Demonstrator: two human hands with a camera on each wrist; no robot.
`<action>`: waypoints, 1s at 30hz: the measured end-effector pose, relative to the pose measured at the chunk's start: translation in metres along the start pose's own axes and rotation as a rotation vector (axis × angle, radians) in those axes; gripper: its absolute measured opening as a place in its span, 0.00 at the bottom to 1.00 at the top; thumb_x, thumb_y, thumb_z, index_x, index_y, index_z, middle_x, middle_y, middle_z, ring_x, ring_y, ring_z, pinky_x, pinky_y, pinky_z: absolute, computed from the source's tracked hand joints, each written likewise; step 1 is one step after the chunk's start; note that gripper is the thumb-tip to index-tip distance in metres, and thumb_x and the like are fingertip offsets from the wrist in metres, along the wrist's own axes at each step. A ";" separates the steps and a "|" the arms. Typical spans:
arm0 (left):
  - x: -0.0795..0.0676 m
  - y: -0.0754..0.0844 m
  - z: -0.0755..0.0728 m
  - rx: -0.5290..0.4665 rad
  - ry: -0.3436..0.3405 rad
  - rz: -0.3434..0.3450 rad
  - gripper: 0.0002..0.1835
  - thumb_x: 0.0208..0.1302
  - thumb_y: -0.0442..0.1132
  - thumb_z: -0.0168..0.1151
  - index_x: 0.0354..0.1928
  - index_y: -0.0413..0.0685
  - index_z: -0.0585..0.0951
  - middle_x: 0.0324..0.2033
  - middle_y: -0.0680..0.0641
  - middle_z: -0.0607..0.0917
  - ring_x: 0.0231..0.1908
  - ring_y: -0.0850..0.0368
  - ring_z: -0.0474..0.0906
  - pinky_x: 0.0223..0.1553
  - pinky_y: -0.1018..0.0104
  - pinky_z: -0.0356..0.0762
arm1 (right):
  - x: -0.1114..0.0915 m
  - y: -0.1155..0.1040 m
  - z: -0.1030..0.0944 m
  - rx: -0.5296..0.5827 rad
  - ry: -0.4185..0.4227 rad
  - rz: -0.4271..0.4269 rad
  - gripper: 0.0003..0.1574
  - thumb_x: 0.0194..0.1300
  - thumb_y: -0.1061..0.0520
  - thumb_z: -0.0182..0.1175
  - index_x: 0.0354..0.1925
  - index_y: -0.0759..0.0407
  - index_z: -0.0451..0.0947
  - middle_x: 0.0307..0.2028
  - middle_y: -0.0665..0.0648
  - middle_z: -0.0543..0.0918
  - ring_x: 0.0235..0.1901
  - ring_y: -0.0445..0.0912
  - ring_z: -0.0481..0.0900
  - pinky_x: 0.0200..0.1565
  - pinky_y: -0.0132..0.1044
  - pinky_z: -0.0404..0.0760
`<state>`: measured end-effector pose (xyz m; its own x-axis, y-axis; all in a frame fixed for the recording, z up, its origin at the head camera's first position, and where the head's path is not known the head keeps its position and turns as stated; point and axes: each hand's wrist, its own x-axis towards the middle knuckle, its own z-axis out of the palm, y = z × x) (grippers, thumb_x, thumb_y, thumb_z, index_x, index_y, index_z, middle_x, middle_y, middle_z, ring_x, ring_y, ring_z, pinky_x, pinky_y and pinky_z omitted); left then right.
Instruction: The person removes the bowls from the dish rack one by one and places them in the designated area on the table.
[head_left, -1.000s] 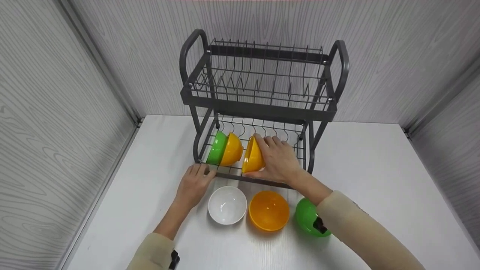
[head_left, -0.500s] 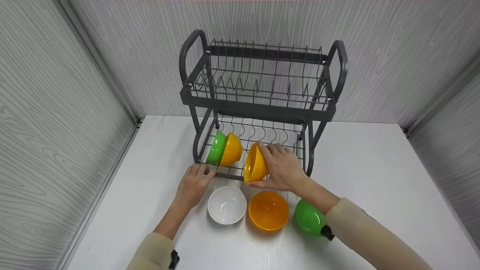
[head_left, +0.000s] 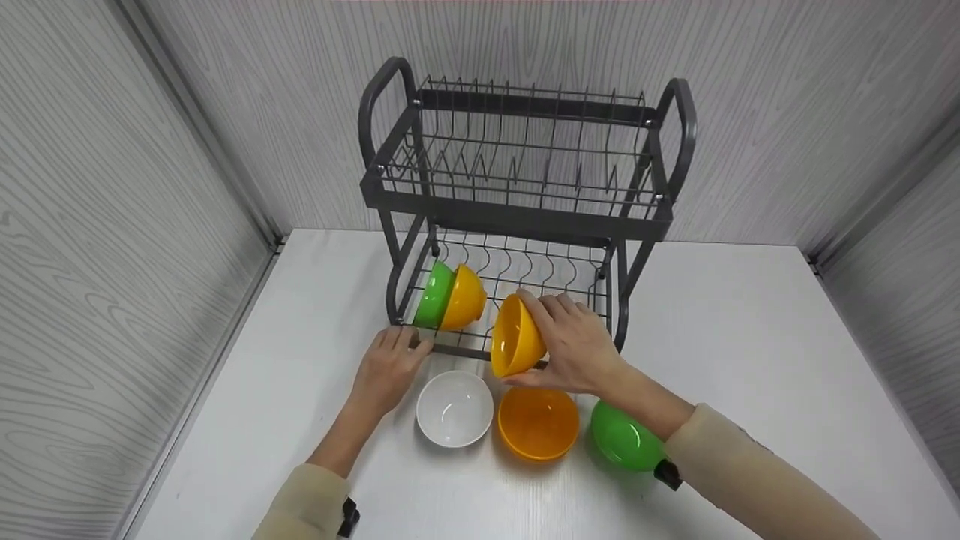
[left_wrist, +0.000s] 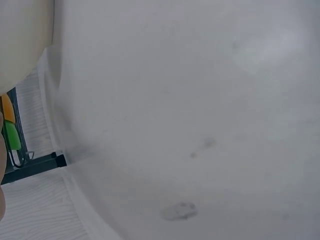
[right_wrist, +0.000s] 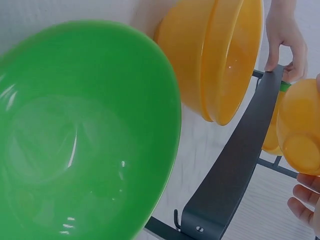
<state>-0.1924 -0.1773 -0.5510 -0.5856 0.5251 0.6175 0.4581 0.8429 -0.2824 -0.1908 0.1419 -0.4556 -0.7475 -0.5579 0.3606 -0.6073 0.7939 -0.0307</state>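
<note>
My right hand (head_left: 577,345) grips a small yellow bowl (head_left: 528,341), thumb at the lower rim and fingers at the upper. It is tilted on its side over the front edge of the lower shelf of a dark dish rack (head_left: 517,214). My left hand (head_left: 388,371) holds the rack's front left corner; the right wrist view shows its thumb and fingers pinching the front bar (right_wrist: 240,155). Inside that shelf, a green bowl (head_left: 433,296) and another yellow bowl (head_left: 465,298) stand on edge, nested together at the left.
A white bowl (head_left: 454,409), an orange bowl (head_left: 538,427) and a green bowl (head_left: 624,435) sit in a row before the rack. In the right wrist view the orange bowls (right_wrist: 200,60) look stacked. Grey wood-grain walls (head_left: 787,112) enclose the white table (head_left: 735,337).
My right hand has drawn the yellow bowl forward and slightly right, off the lower shelf wires, tipping its opening more into sight. The left hand stays at the rack corner.
</note>
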 end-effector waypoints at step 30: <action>0.003 0.008 -0.007 -0.081 -0.009 -0.102 0.13 0.64 0.43 0.75 0.44 0.47 0.83 0.40 0.43 0.81 0.42 0.47 0.78 0.48 0.57 0.86 | -0.036 0.003 -0.013 0.039 0.116 -0.060 0.78 0.45 0.10 0.65 0.78 0.54 0.59 0.53 0.57 0.85 0.51 0.54 0.84 0.51 0.48 0.89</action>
<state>-0.1860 -0.1702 -0.5464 -0.6380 0.4381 0.6333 0.4478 0.8801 -0.1578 -0.1616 0.1676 -0.4562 -0.6747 -0.5705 0.4683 -0.6616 0.7487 -0.0410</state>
